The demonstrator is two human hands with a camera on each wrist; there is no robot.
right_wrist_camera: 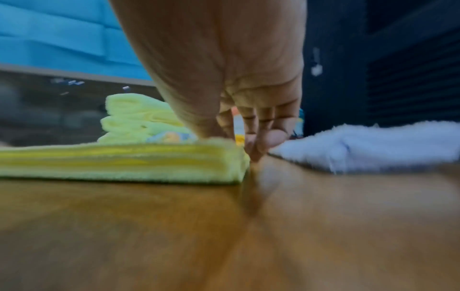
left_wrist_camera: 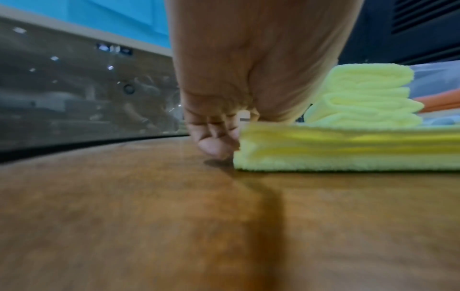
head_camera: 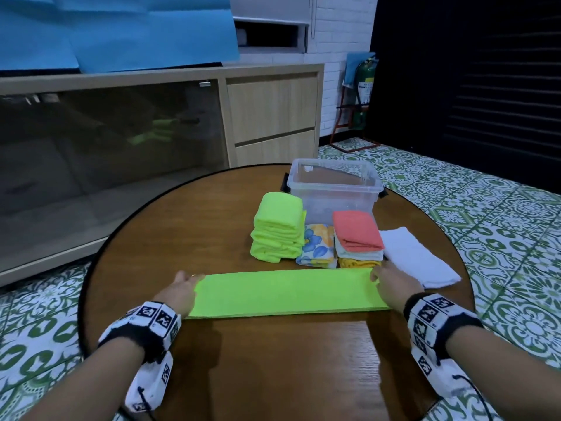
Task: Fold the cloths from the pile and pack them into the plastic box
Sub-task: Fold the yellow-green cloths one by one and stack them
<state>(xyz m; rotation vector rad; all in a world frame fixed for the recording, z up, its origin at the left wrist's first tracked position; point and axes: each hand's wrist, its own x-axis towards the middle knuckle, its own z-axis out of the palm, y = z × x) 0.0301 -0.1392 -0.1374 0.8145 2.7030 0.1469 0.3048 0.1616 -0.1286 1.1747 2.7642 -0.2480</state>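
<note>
The left hand (head_camera: 179, 291) sat at the left short end of a lime-green cloth (head_camera: 285, 294), and the left wrist view showed its thumb on top of that end and its fingertips (left_wrist_camera: 215, 146) tucked down against the edge at the worktop (head_camera: 273, 366): it pinched the end. The right hand (head_camera: 391, 284) mirrored it at the right short end, thumb over the top layer and fingers (right_wrist_camera: 270, 140) curled down past the edge, so it too gripped the cloth.

Between the hands the cloth lay flat as a long narrow strip, already folded into several layers, its long axis running straight from one hand to the other. Each hand was equally near its own end, so the next fold would probably turn on carrying one short end across to the other along that axis.

Just beyond the right hand lay a white towel (head_camera: 416, 258), close to the cloth's right end. Farther out from both hands, past the strip's far edge, stood folded stacks: lime-green cloths (head_camera: 277, 230), a floral cloth (head_camera: 317, 246) and a coral cloth (head_camera: 356, 235) topping a mixed stack. Beyond those stood the clear plastic box (head_camera: 334, 185), with no cloths visible inside, nearer the right hand than the left.
</note>
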